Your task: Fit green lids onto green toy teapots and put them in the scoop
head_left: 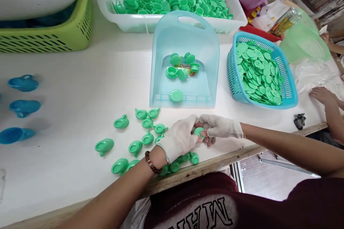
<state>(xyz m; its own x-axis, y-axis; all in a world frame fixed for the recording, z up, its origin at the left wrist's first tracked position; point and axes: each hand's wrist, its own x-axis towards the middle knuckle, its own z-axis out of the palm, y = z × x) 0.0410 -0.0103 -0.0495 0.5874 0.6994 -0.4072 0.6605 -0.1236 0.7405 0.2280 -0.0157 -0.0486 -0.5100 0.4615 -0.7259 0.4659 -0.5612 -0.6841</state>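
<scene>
Both of my hands wear white gloves with bare fingertips and meet near the table's front edge. Between them is a small round green toy saucer (pixel 199 132), partly covered by fingers. My left hand (pixel 180 137), with a beaded bracelet at the wrist, is closed on its left side. From the right, my right hand (pixel 219 127) pinches the same piece. Several green toy teapots (pixel 135 147) lie to the left and under my left forearm, some hidden by it. Behind my hands, a clear blue scoop-shaped tray (pixel 185 37) holds several green cup-and-saucer pieces (pixel 172 72).
A blue basket (pixel 233 87) of flat green discs stands at right. At the back is a white bin (pixel 126 25) heaped with green cups and saucers. Blue toy pieces (pixel 24 108) and a green-yellow basket (pixel 53 39) are at left. Another person's hand (pixel 322 94) rests far right.
</scene>
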